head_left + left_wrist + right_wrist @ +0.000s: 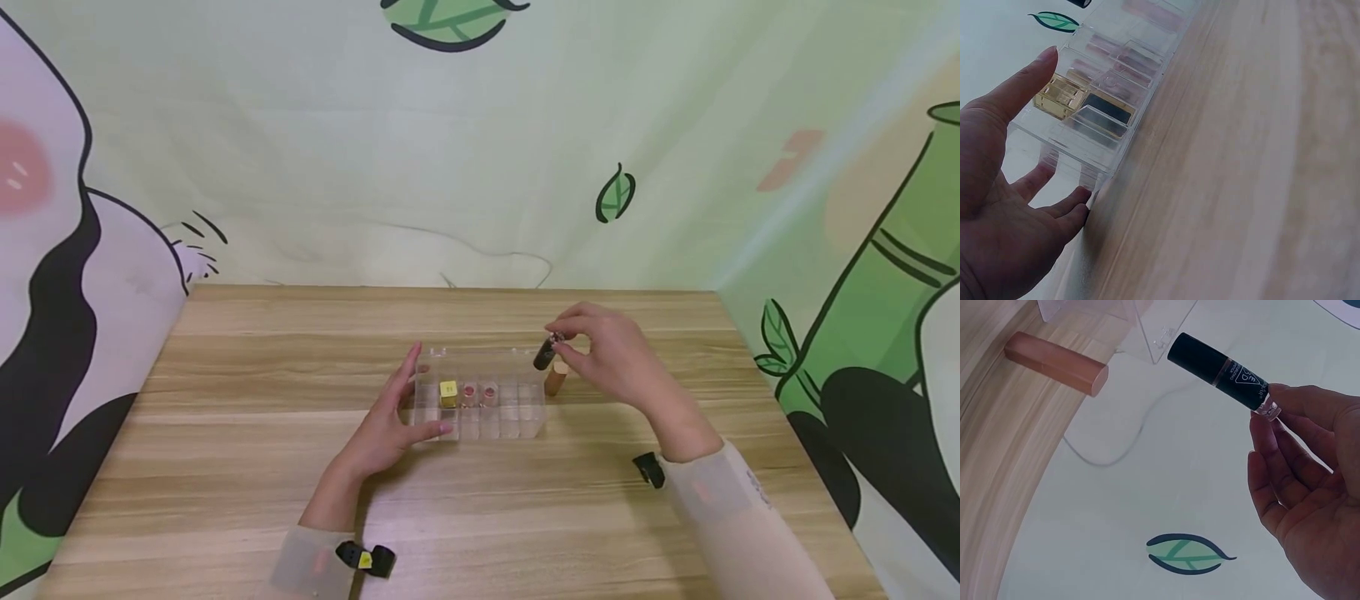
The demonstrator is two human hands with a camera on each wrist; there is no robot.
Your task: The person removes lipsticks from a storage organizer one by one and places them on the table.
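A clear plastic lipstick organizer (517, 417) with rows of compartments stands on the table. My left hand (386, 433) holds its left end, thumb along the front and fingers at the side and back. A gold square-capped lipstick (448, 394) stands in a left compartment, and two clear-capped pinkish lipsticks (489, 395) stand to its right. Above the organizer's back right corner, my right hand (611, 354) pinches a black lipstick tube (1219, 372) by its clear end, between thumb and fingertips. The tube is tilted, its black end pointing down toward the organizer.
An orange-brown lipstick tube (1057, 364) stands on the wooden table (225, 467), close to the organizer's right end. A printed cloth backdrop (315, 167) rises behind the table's back edge. Black wrist straps (365, 558) are on both sleeves.
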